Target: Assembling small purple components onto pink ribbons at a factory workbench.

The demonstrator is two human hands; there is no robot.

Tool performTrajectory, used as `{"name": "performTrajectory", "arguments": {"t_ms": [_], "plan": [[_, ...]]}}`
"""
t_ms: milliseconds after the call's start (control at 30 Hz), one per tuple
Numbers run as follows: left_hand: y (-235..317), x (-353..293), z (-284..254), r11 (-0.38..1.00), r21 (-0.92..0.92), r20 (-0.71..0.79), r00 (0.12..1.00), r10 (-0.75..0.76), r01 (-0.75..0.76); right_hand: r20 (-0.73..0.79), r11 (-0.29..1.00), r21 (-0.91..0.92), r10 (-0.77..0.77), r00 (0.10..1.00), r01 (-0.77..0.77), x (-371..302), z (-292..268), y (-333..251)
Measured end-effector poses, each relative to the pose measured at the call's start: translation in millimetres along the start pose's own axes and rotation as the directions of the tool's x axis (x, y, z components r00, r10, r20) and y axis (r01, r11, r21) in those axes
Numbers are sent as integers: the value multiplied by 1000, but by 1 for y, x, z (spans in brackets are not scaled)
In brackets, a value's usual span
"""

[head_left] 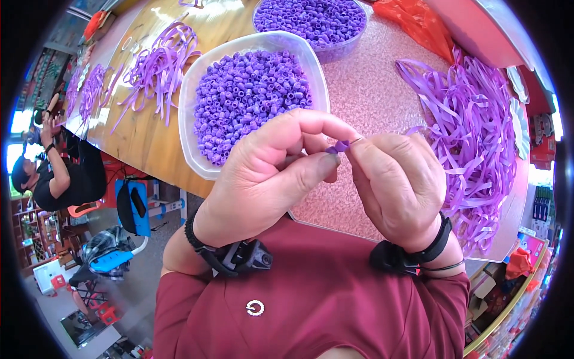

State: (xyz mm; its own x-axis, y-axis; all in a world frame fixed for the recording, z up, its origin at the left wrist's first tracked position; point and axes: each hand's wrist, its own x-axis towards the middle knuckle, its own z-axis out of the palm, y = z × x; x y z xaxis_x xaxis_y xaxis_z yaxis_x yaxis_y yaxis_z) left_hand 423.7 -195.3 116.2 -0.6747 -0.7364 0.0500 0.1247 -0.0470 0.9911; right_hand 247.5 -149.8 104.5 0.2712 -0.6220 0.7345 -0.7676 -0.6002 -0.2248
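Between the thumb and fingers of my left hand (263, 179) is a small purple bead (341, 146), held in front of my chest. My right hand (397, 179) is closed in a pinch right beside it, fingertips almost touching the bead. A thin, dark thing shows at those fingertips, too small to name. Just beyond my left hand stands a clear plastic tub (188, 134) full of purple beads (248, 96). To the right of my right hand lies a large heap of purple ribbons (472, 137), some strands reaching close to its knuckles.
A second clear tub (335, 55) of purple beads stands farther back. More purple ribbons (164, 63) lie on the wooden table (149, 140) at left. An orange-red plastic bag (418, 27) is at the back right. Another person (57, 161) sits at the far left, near a blue chair (133, 206).
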Motion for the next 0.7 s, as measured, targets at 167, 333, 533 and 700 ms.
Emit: {"name": "performTrajectory", "arguments": {"t_ms": [167, 333, 533, 700], "plan": [[23, -4, 0, 969, -83, -90, 967, -240, 233, 31, 999, 48, 24, 999, -25, -2, -1, 2], [11, -9, -10, 979, 149, -89, 988, -124, 136, 21, 997, 65, 33, 999, -34, -3, -1, 1], [14, -12, -11, 934, 326, -136, 985, -106, 146, 58, 968, 223, 102, 993, -113, -9, 1, 6], [18, -16, -16, 827, 556, -97, 995, -29, 79, 458, 629, 458, 439, 773, -628, 6, -18, -6]]}}
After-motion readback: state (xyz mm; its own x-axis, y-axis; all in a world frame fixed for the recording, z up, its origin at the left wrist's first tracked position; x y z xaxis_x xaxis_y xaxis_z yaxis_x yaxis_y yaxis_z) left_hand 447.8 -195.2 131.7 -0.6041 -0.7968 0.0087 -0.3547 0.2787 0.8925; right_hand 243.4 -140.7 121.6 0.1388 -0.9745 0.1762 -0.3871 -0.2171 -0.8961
